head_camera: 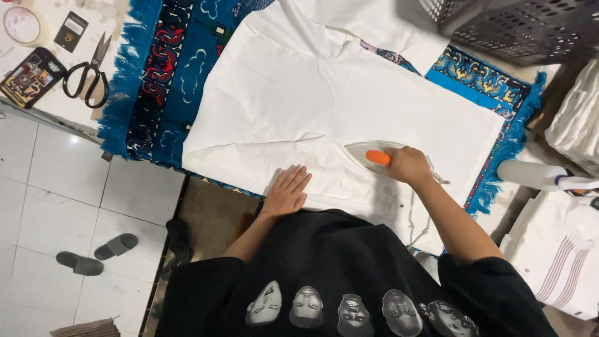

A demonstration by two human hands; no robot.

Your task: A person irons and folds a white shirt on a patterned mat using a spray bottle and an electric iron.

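While the right hand (409,165) closes round the iron (369,155) on the white garment (324,106), the left hand (288,190) presses flat nearby; drifting closer, it risks a burn.

Iron's (368,153) sole hidden under right hand (409,165); basket (511,25) and folded stack (577,118) cut by frame edges.

Smooth matt white cloth (349,93) lies on a fringed woven rug (156,81); the iron's (374,155) orange handle looks plastic.
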